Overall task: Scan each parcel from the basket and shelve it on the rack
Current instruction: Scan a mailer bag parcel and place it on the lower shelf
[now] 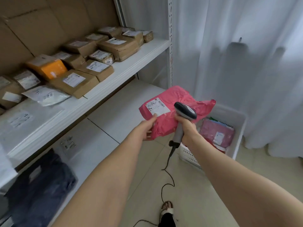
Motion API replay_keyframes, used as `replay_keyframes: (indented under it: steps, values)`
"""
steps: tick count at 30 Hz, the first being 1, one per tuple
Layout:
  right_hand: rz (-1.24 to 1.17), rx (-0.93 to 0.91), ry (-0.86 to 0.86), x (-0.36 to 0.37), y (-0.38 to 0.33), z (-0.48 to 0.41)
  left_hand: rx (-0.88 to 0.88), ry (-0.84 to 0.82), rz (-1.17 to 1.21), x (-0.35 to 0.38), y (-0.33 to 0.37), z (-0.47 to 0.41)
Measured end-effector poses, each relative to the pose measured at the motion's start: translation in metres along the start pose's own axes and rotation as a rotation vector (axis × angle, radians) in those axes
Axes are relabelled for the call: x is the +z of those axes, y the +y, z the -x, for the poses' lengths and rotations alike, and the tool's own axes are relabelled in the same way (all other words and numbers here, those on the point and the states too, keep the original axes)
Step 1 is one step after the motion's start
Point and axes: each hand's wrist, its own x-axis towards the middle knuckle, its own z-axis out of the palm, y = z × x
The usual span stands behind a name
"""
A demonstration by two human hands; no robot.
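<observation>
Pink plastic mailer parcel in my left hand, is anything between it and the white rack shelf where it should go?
Nothing visible blocks it. The pink plastic mailer parcel is in the left hand beside the white rack shelf, whose front right strip is bare; brown cardboard boxes sit further back.

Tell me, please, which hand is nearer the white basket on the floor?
Right. The right hand, gripping the scanner, is just beside the basket; the left hand, holding the pink parcel, is farther left.
</observation>
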Motion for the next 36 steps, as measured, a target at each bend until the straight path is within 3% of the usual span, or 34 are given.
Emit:
replay_keyframes:
  steps: [3, 5, 14, 26, 36]
  values:
    - [-0.001, 0.052, -0.049, 0.012, 0.023, 0.012, -0.107, -0.130, 0.079, -0.014, -0.020, 0.009]
    - [0.012, 0.085, -0.080, 0.023, 0.037, 0.017, -0.125, -0.126, 0.216, -0.029, -0.033, 0.007]
    - [0.187, 0.189, -0.148, 0.087, 0.102, 0.004, -0.031, 0.270, 0.432, -0.121, -0.081, -0.038]
    - [0.190, 0.296, -0.096, 0.222, 0.228, -0.114, -0.077, 0.477, 0.393, -0.273, -0.119, -0.215]
    - [0.228, 0.332, -0.280, 0.277, 0.352, -0.245, -0.008, 0.752, 0.380, -0.353, -0.183, -0.386]
